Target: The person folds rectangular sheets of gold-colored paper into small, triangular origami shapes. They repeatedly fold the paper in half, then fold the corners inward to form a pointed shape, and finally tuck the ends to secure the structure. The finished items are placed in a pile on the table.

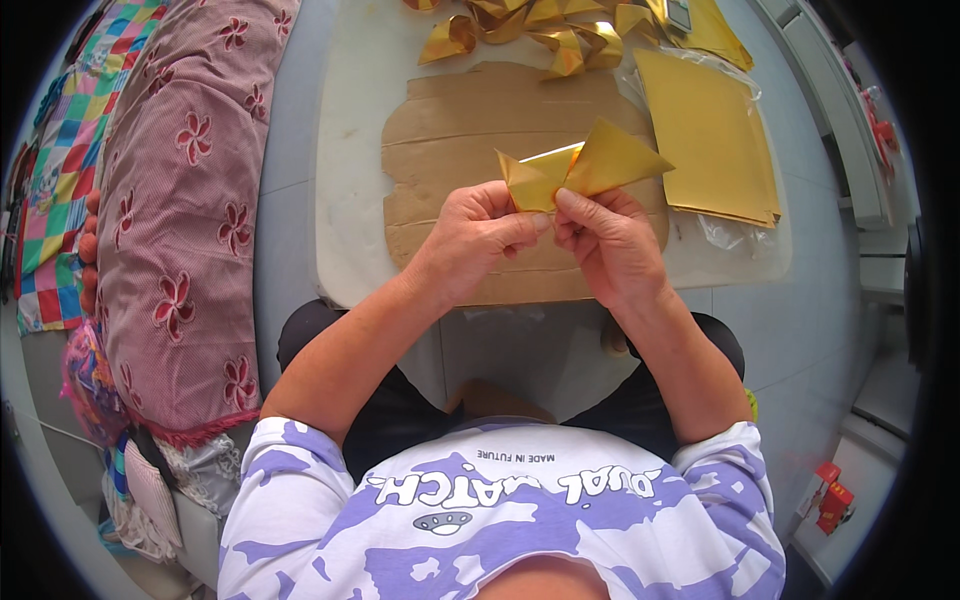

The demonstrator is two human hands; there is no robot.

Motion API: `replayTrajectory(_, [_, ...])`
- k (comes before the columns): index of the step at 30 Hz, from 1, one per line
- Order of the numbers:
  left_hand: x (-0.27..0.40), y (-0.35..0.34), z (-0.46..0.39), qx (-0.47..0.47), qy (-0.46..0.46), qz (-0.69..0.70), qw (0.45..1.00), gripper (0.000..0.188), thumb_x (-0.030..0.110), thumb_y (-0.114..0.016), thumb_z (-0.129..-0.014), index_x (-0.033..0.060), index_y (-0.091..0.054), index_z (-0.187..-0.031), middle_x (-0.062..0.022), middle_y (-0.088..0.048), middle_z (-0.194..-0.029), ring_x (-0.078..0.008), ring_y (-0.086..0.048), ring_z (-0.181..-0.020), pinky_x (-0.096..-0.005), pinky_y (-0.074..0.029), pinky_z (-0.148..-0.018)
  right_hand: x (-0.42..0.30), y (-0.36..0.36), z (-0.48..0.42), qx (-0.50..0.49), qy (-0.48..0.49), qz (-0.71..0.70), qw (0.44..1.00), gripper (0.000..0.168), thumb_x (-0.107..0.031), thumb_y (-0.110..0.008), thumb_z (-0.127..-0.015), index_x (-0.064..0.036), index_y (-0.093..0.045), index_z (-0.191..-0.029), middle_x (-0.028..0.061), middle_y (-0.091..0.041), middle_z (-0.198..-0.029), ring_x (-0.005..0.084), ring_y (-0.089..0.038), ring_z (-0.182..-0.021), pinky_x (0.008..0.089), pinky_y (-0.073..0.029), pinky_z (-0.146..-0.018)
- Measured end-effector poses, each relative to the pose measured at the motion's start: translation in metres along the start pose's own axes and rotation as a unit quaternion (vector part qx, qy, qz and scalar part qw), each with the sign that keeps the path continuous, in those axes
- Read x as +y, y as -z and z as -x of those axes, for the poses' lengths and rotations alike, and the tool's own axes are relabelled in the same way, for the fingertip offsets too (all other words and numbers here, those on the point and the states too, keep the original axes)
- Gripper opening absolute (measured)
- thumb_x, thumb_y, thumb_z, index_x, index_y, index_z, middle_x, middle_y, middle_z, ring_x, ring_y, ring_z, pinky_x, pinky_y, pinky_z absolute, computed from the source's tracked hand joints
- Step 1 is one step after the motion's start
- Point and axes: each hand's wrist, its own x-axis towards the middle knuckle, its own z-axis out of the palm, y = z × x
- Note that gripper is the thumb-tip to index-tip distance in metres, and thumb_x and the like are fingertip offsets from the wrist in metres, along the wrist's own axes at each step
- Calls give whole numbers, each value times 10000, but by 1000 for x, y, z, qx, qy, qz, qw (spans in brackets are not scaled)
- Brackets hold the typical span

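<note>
A sheet of shiny gold paper (611, 161), partly folded, is held up between both hands above a flat piece of brown cardboard (450, 165). My left hand (484, 225) pinches its lower left part, thumb pointing right. At the lower middle, my right hand (611, 232) grips the paper between thumb and fingers. One pointed corner stands up at the left, and a broad triangular flap spreads to the right. The fingers under the paper are partly hidden.
Several folded gold paper pieces (517, 30) lie at the table's far side. A stack of gold sheets (709, 135) rests on clear plastic at the right of the white table (349, 225). Left of the table is a sofa with a pink flowered cover (187, 202).
</note>
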Motion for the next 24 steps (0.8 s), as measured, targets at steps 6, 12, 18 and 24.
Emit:
replayTrajectory(6, [1,1,-1,-9,21,-33,999,149,104,-727,-863,42,-687,-993,-11,-676,-893,-76,-573,-774,-245,-446,-660,-4,5,-2,-2,5,0,1000,94,-137,-709,-897,-69,-657,-935,-10,-628,-792,82,-557,-701,236,-442,-659])
replayTrajectory(12, [8,15,-4,5,119,52,992,418,450,-568,-978,45,-671,-988,-36,-676,-918,-106,-607,-794,-248,-481,-693,-10,-1,0,58,232,323,916,118,-121,-716,-864,-38,-663,-929,30,-617,-809,134,-578,-712,265,-461,-652])
replayTrajectory(18, [11,0,2,-47,98,161,981,483,456,-569,-973,-4,-637,-1103,-94,-687,-993,-195,-686,-943,-321,-575,-811,-24,-3,-2,-25,613,690,384,312,-97,-683,-582,-33,-630,-883,47,-539,-824,200,-565,-725,327,-484,-631])
replayTrajectory(24, [9,10,1,-73,159,218,960,237,60,-683,-873,-29,-638,-1087,-119,-686,-1014,-205,-697,-915,-336,-567,-837,-11,-7,-1,-60,609,696,376,298,-88,-687,-580,-37,-618,-865,40,-518,-812,197,-548,-722,313,-488,-637])
